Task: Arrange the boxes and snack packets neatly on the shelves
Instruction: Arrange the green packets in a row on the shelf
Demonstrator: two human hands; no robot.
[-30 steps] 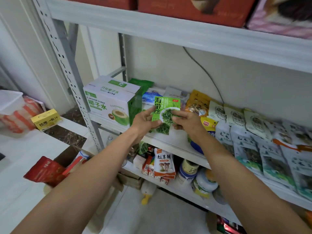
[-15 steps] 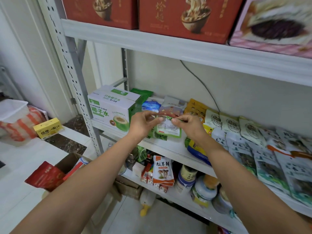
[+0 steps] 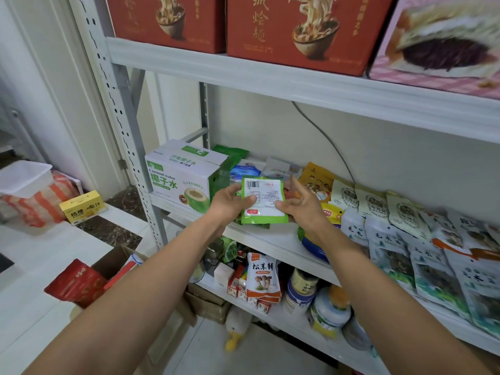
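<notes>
hands | left hand [image 3: 230, 204] pinches green packet [image 3: 263, 201]; right hand [image 3: 303, 209] spread, touching its edge

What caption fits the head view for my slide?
Left hand holds a green snack packet, barcode side up, right hand touching its edge, beside the coconut water box.

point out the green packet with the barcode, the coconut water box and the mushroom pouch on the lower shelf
green packet [image 3: 266, 193]: head view, on its white back label
coconut water box [image 3: 177, 185]: head view, on its front face
mushroom pouch [image 3: 263, 277]: head view, on its front panel
</notes>
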